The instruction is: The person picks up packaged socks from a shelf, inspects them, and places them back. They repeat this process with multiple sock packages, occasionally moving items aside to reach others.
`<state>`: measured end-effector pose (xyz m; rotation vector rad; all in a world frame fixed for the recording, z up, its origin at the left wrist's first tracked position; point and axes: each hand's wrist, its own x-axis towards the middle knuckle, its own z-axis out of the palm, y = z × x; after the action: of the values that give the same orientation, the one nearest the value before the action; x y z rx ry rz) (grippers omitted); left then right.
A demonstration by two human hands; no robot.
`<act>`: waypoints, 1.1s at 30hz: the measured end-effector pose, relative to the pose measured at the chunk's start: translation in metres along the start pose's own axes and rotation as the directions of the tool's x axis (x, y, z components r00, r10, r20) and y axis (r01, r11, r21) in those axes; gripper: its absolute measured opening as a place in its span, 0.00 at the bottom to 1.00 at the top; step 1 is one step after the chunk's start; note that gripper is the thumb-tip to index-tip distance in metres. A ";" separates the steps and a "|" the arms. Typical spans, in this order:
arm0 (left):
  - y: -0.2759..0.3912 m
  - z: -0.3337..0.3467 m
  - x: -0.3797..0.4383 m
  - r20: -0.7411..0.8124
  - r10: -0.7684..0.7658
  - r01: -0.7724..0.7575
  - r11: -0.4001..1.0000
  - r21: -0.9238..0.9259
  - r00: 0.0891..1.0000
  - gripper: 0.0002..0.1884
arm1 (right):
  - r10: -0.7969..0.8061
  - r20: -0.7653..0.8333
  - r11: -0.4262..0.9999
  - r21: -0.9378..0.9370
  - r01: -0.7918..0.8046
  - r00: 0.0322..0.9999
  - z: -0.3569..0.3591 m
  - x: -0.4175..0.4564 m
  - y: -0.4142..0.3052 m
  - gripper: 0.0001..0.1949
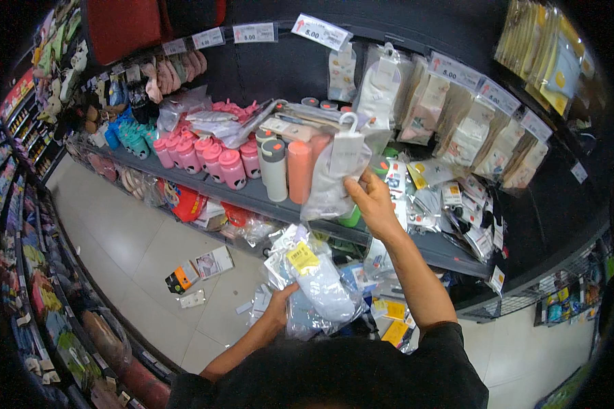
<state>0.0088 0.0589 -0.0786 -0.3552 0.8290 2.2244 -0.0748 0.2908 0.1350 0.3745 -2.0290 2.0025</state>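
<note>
My right hand (376, 202) pinches the edge of a clear plastic pack of pale socks (332, 176) with a white hanger hook. The pack hangs upright before the shelf and partly hides a coral bottle (299, 171). Lower down, my left hand (281, 307) grips several clear packs of pale socks (325, 286) against my body; the top one bears a yellow label. Hanging sock packs (384, 87) line the back of the shelf, some of them behind price tags.
Pink bottles (232, 168) and a white bottle with a grey lid (274, 171) stand on the dark shelf (184, 176). Loose sock packs (470, 214) are heaped at its right. Boxes (214, 262) lie on the tiled floor. A stocked rack (46, 286) curves along the left.
</note>
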 end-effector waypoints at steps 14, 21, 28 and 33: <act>0.012 0.007 0.000 -0.070 -0.001 0.007 0.997 0.078 0.998 0.23 | 0.324 0.208 0.721 0.577 -0.383 0.923 0.045 0.120 0.034 0.16; 0.014 0.007 0.002 -0.068 -0.046 0.047 0.999 0.015 0.997 0.22 | 0.337 0.168 0.662 0.657 -0.359 0.927 0.041 0.142 0.037 0.13; 0.010 0.000 0.006 -0.111 -0.057 0.068 0.993 0.093 0.992 0.26 | 0.322 0.049 0.747 0.600 -0.285 0.946 0.019 0.184 0.041 0.15; 0.011 0.001 0.008 -0.097 -0.019 0.032 0.991 0.127 0.995 0.25 | 0.168 -0.379 0.948 0.316 -0.044 0.910 -0.002 0.245 0.051 0.19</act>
<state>-0.0042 0.0583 -0.0764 -0.4106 1.0083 2.1313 -0.3218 0.2943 0.1763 -0.0974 -1.5263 2.2370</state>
